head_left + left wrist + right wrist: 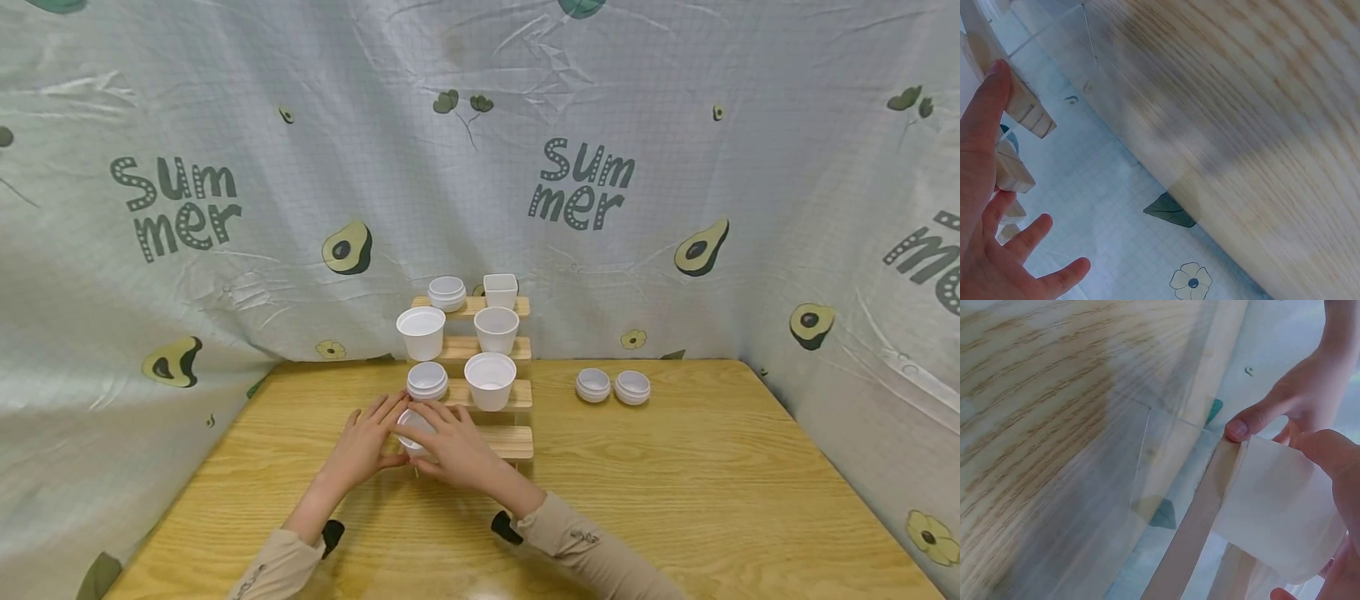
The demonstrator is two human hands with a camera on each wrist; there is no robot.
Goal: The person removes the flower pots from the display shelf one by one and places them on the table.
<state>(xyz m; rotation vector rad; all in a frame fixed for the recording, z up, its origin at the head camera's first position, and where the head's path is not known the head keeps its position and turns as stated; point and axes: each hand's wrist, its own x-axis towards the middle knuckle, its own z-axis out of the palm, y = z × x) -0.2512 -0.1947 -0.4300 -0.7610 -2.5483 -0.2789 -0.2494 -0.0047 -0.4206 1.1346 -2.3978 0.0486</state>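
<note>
A white plastic cup (417,422) stands at the left end of the lowest wooden shelf (506,442). My right hand (461,450) reaches around the cup, its thumb and fingers holding the sides. From the left comes my left hand (363,440), fingers spread and fairly straight, its fingertips close to the right hand's. Its thumb touches the end of the wooden slat (1032,112) in the left wrist view. In the right wrist view the cup's side (1279,509) shows against the slat. The hands partly hide the cup in the head view.
Higher steps of the rack carry a ribbed round jar (427,380), several white cups (491,382), another jar (447,293) and a square pot (500,290). Two small jars (593,385) stand on the wooden table (675,483) to the right. A printed curtain (420,192) hangs behind.
</note>
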